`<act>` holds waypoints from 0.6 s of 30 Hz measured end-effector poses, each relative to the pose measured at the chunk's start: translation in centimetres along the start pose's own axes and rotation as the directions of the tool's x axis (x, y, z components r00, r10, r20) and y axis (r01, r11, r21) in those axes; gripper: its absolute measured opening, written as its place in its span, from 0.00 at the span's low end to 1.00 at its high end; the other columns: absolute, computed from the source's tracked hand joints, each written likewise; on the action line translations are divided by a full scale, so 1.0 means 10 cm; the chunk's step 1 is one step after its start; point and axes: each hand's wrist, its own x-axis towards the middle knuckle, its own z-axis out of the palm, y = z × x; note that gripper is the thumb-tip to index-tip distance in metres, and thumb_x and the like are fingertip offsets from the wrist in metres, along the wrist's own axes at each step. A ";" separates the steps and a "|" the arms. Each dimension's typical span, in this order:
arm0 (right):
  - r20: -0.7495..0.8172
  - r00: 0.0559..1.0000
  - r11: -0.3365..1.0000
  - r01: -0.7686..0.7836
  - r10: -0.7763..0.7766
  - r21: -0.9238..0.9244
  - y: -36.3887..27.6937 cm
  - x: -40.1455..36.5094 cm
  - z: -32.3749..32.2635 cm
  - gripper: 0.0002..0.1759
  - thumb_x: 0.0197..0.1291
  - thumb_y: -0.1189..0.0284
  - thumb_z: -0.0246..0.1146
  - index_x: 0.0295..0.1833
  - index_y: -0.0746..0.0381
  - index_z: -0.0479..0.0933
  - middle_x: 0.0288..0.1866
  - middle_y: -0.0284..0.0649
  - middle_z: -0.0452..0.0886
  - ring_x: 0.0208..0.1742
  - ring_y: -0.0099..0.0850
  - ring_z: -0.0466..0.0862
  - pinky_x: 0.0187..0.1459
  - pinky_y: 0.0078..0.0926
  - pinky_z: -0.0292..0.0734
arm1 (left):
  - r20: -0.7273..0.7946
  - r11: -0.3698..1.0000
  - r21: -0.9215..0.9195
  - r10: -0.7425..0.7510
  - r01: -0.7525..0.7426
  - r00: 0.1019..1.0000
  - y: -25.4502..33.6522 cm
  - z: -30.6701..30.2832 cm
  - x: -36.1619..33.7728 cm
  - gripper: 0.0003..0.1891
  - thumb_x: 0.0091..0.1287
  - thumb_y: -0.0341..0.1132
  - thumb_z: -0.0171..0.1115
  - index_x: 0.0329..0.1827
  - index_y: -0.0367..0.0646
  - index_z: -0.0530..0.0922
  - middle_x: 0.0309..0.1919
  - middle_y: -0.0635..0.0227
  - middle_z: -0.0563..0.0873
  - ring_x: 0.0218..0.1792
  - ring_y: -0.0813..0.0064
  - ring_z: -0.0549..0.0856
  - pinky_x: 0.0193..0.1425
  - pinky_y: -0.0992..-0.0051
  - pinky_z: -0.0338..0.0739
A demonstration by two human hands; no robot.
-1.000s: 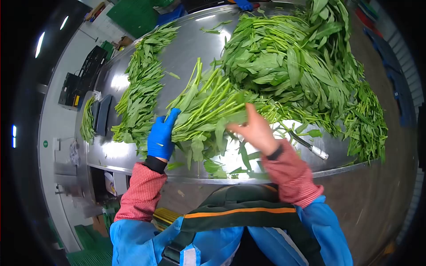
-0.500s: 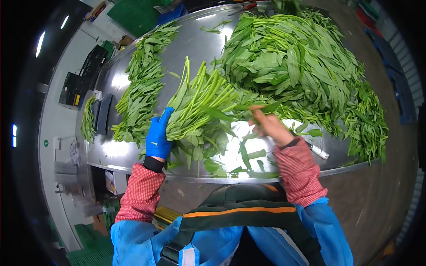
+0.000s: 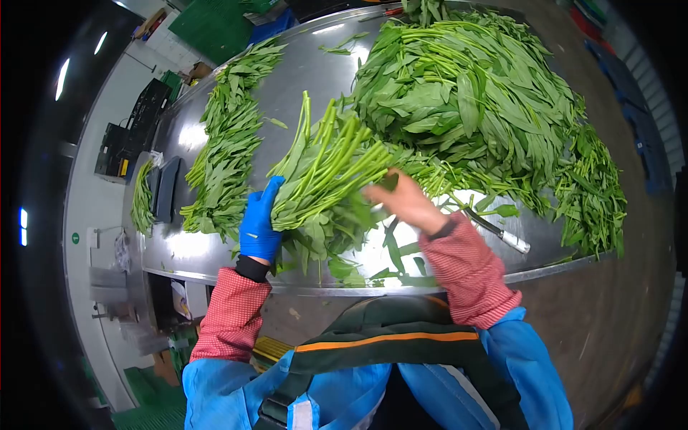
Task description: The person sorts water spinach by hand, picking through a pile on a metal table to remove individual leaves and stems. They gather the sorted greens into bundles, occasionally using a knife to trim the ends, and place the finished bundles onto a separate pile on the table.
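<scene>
My left hand point(image 3: 259, 228), in a blue glove, is closed around a bunch of leafy green stems point(image 3: 331, 168) that looks like water spinach. The cut stem ends point up and to the right, while leaves hang below the glove. My bare right hand point(image 3: 407, 201) is at the bunch's right side, close to its leaves. Motion smears its fingertips, so whether they grip a leaf cannot be told. Right of that hand, a knife point(image 3: 513, 241) with a whitish handle and dark blade lies on the metal table point(image 3: 304, 79). Loose leaves point(image 3: 390, 254) are scattered below my right hand.
A large heap of the same greens point(image 3: 466, 100) covers the table's right side, with more stems point(image 3: 591, 193) at its right edge. A long row of greens point(image 3: 228, 140) runs along the left. Beyond it are a dark tray point(image 3: 167, 188) and a small bunch point(image 3: 142, 199).
My right hand has moved left, from over the table to the bunch's side. The leaf seen at its fingers is no longer distinguishable. My left hand keeps hold of the bunch, shifted slightly right.
</scene>
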 end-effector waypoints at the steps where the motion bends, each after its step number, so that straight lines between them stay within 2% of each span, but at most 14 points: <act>1: 0.082 0.989 0.992 0.124 -0.120 -0.034 -0.01 0.01 0.09 0.24 0.60 0.54 0.63 0.55 0.59 0.78 0.47 0.40 0.82 0.44 0.34 0.81 0.49 0.30 0.76 | 0.003 1.000 -0.008 0.016 -0.016 1.000 0.00 0.01 0.02 0.37 0.53 0.23 0.65 0.69 0.54 0.67 0.46 0.55 0.76 0.47 0.55 0.79 0.50 0.67 0.74; 3: -0.007 0.982 0.975 0.186 -0.187 0.123 -0.08 -0.07 0.00 0.20 0.61 0.54 0.62 0.51 0.57 0.78 0.36 0.36 0.83 0.36 0.27 0.82 0.41 0.25 0.77 | 0.008 0.999 -0.022 0.045 -0.045 0.999 -0.05 0.03 0.04 0.37 0.53 0.24 0.65 0.69 0.53 0.67 0.46 0.55 0.76 0.46 0.56 0.79 0.50 0.68 0.74; 5: -0.020 0.999 0.798 -0.017 0.037 0.602 -0.09 -0.19 -0.56 0.16 0.61 0.55 0.61 0.46 0.56 0.78 0.31 0.34 0.81 0.29 0.20 0.79 0.31 0.20 0.74 | 0.016 0.992 -0.125 0.036 -0.034 0.999 -0.19 0.01 -0.01 0.36 0.54 0.23 0.66 0.69 0.49 0.67 0.48 0.56 0.78 0.49 0.60 0.80 0.53 0.69 0.74; 6: 0.057 0.980 0.617 0.074 -0.190 0.784 0.03 -0.21 -0.88 0.15 0.61 0.56 0.61 0.44 0.56 0.78 0.31 0.33 0.80 0.27 0.20 0.77 0.27 0.18 0.71 | 0.014 0.979 -0.200 0.040 -0.036 0.999 -0.32 0.04 -0.04 0.35 0.55 0.23 0.66 0.69 0.48 0.67 0.48 0.56 0.78 0.50 0.61 0.80 0.54 0.70 0.73; 7: 0.067 0.906 0.381 0.108 -0.418 0.918 0.11 -0.20 -1.09 0.14 0.62 0.57 0.61 0.42 0.55 0.78 0.31 0.33 0.80 0.25 0.20 0.76 0.24 0.17 0.69 | 0.009 0.961 -0.275 0.047 -0.043 0.999 -0.39 0.05 -0.05 0.35 0.55 0.23 0.66 0.68 0.47 0.67 0.49 0.56 0.78 0.51 0.62 0.80 0.55 0.70 0.73; 8: 0.153 0.960 0.717 0.064 -0.233 0.694 0.14 -0.15 -1.08 0.16 0.60 0.57 0.62 0.45 0.58 0.77 0.30 0.34 0.79 0.25 0.23 0.77 0.25 0.20 0.71 | 0.058 0.955 -0.295 0.011 0.007 0.998 -0.38 0.00 -0.08 0.35 0.56 0.22 0.67 0.69 0.44 0.65 0.55 0.58 0.78 0.56 0.68 0.79 0.60 0.72 0.71; 9: 0.156 0.988 0.931 -0.035 -0.023 0.362 0.22 -0.10 -1.07 0.19 0.59 0.58 0.63 0.48 0.60 0.76 0.29 0.36 0.79 0.25 0.26 0.78 0.26 0.23 0.73 | 0.092 0.917 -0.395 -0.028 0.062 0.995 -0.40 -0.01 -0.10 0.36 0.56 0.22 0.67 0.69 0.44 0.65 0.57 0.58 0.78 0.57 0.69 0.78 0.61 0.72 0.71; 10: 0.073 0.982 0.985 -0.174 0.175 -0.014 0.30 -0.08 -1.05 0.22 0.58 0.58 0.64 0.51 0.62 0.75 0.29 0.38 0.79 0.25 0.29 0.79 0.27 0.26 0.75 | 0.134 0.865 -0.488 -0.059 0.118 0.989 -0.41 -0.02 -0.12 0.36 0.56 0.21 0.67 0.70 0.43 0.64 0.59 0.59 0.77 0.58 0.70 0.78 0.62 0.72 0.71; 11: 0.072 0.992 0.736 0.125 -0.103 -0.666 0.37 -0.18 -0.97 0.32 0.52 0.46 0.65 0.51 0.61 0.77 0.40 0.44 0.81 0.38 0.35 0.82 0.38 0.34 0.76 | 0.175 0.802 -0.573 -0.083 0.170 0.981 -0.42 -0.03 -0.11 0.36 0.56 0.21 0.67 0.70 0.43 0.63 0.60 0.60 0.76 0.59 0.71 0.77 0.63 0.73 0.70; 12: -0.016 0.996 0.630 0.043 -0.087 -0.775 0.21 -0.20 -0.89 0.37 0.50 0.44 0.66 0.55 0.64 0.75 0.45 0.47 0.80 0.44 0.38 0.81 0.45 0.36 0.75 | 0.218 0.805 -0.558 -0.093 0.203 0.971 -0.41 -0.06 -0.12 0.38 0.56 0.21 0.67 0.71 0.41 0.61 0.64 0.61 0.73 0.61 0.73 0.75 0.65 0.73 0.69; 13: -0.105 0.991 0.509 -0.048 -0.083 -0.859 0.04 -0.18 -0.78 0.42 0.48 0.43 0.67 0.58 0.67 0.73 0.49 0.50 0.80 0.51 0.42 0.80 0.51 0.38 0.74 | 0.226 0.771 -0.599 -0.096 0.216 0.969 -0.43 -0.06 -0.13 0.38 0.56 0.21 0.67 0.71 0.41 0.61 0.63 0.61 0.74 0.61 0.73 0.75 0.65 0.72 0.69; 15: 0.017 0.995 0.887 0.091 -0.094 -0.453 0.03 -0.04 -0.65 0.45 0.48 0.44 0.66 0.61 0.70 0.70 0.55 0.52 0.77 0.57 0.44 0.77 0.57 0.35 0.72 | 0.247 0.697 -0.673 -0.106 0.249 0.963 -0.41 -0.07 -0.14 0.38 0.57 0.22 0.67 0.71 0.40 0.60 0.63 0.61 0.74 0.61 0.73 0.75 0.65 0.72 0.69; 16: 0.033 0.997 0.894 0.071 -0.063 -0.442 0.00 -0.06 -0.64 0.43 0.51 0.47 0.66 0.62 0.71 0.69 0.52 0.51 0.78 0.55 0.43 0.78 0.58 0.34 0.72 | 0.249 0.742 -0.621 -0.118 0.252 0.961 -0.38 -0.08 -0.14 0.39 0.56 0.22 0.67 0.71 0.39 0.59 0.63 0.62 0.74 0.60 0.73 0.76 0.65 0.72 0.69; 18: 0.165 0.986 1.000 -0.005 0.009 -0.027 -0.02 0.03 -0.26 0.36 0.54 0.53 0.65 0.59 0.71 0.71 0.49 0.49 0.80 0.50 0.40 0.80 0.53 0.32 0.75 | 0.301 0.666 -0.664 -0.178 0.339 0.937 -0.43 -0.02 -0.16 0.38 0.56 0.22 0.67 0.71 0.39 0.59 0.62 0.62 0.74 0.60 0.73 0.76 0.65 0.72 0.69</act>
